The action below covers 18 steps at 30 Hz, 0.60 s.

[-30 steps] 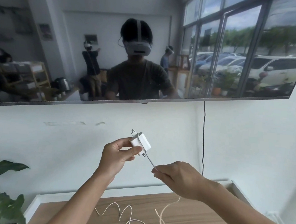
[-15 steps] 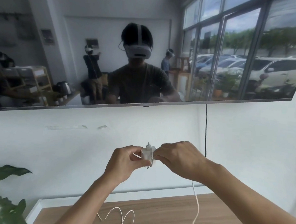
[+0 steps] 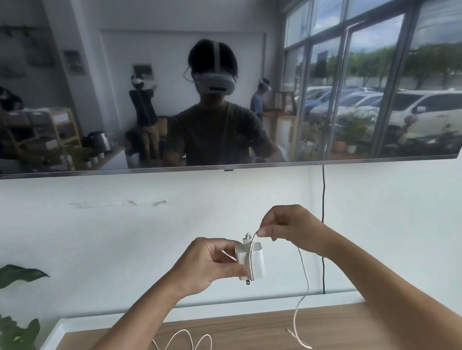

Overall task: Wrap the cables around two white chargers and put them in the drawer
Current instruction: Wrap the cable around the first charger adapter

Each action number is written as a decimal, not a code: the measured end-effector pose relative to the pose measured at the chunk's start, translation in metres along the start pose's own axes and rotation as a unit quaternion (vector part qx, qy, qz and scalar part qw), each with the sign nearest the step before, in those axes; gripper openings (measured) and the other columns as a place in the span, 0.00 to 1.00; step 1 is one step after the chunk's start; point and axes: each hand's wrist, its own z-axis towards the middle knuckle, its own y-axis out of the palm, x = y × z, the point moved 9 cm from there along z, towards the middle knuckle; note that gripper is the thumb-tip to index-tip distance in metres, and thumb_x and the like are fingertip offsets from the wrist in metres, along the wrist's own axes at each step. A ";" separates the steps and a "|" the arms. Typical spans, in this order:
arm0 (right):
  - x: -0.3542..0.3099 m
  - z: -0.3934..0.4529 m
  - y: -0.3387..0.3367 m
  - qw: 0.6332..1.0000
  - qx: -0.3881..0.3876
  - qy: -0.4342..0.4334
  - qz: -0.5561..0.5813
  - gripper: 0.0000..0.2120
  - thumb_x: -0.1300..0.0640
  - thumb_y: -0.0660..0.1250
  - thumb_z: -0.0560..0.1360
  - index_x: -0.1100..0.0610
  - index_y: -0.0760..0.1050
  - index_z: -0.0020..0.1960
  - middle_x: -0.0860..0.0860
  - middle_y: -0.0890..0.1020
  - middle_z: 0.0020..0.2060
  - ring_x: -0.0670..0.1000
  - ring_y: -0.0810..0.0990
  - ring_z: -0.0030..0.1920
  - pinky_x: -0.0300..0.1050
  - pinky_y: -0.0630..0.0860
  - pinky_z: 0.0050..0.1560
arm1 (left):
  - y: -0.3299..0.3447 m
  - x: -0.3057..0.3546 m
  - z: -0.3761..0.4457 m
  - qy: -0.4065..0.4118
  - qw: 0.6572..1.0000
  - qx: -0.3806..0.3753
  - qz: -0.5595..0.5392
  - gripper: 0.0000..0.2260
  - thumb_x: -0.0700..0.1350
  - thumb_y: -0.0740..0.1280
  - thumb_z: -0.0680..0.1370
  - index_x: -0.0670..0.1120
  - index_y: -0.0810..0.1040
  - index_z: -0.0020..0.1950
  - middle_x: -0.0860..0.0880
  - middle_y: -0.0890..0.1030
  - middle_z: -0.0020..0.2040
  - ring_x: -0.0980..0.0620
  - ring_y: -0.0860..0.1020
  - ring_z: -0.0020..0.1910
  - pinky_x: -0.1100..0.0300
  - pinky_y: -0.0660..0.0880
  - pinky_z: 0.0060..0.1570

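A smooth white boxy charger (image 3: 250, 260) is pinched by the left hand (image 3: 205, 265) above the wood-grain worktop (image 3: 254, 344), while its thin white cable (image 3: 303, 284) is pinched by the right hand (image 3: 291, 228) fingers (image 3: 264, 233) near the pale wall (image 3: 112, 235).

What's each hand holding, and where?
Left hand grips the white charger by its left side; right hand pinches the cable just above the charger.
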 end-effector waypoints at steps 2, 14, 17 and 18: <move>0.012 0.000 -0.002 0.999 0.004 0.035 0.020 0.11 0.52 0.79 0.70 0.59 0.82 0.42 0.53 0.80 0.31 0.48 0.67 0.31 0.42 0.63 0.32 | 0.001 0.001 0.000 -0.004 1.000 -0.009 -0.028 0.16 0.45 0.81 0.66 0.46 0.88 0.54 0.48 0.88 0.44 0.49 0.87 0.45 0.63 0.78 0.50; 0.074 -0.010 0.032 0.993 0.013 0.097 0.073 0.15 0.44 0.68 0.79 0.51 0.86 0.40 0.48 0.75 0.28 0.48 0.67 0.31 0.38 0.63 0.32 | -0.021 -0.003 0.011 0.005 0.978 0.079 -0.195 0.17 0.45 0.83 0.65 0.47 0.89 0.52 0.46 0.87 0.48 0.46 0.85 0.50 0.51 0.83 0.55; 0.064 -0.017 0.049 0.997 -0.014 0.071 -0.016 0.17 0.41 0.66 0.79 0.51 0.86 0.44 0.44 0.72 0.27 0.44 0.68 0.29 0.33 0.66 0.33 | -0.033 -0.016 0.012 -0.004 0.967 0.128 -0.222 0.16 0.48 0.81 0.63 0.45 0.89 0.48 0.48 0.85 0.44 0.48 0.83 0.49 0.55 0.82 0.54; 0.058 -0.020 0.054 0.997 -0.025 0.056 -0.042 0.17 0.40 0.66 0.79 0.51 0.86 0.43 0.44 0.72 0.27 0.44 0.69 0.30 0.33 0.67 0.34 | -0.036 -0.021 0.012 -0.008 0.964 0.140 -0.227 0.15 0.48 0.80 0.63 0.45 0.89 0.48 0.49 0.84 0.43 0.49 0.83 0.48 0.54 0.82 0.55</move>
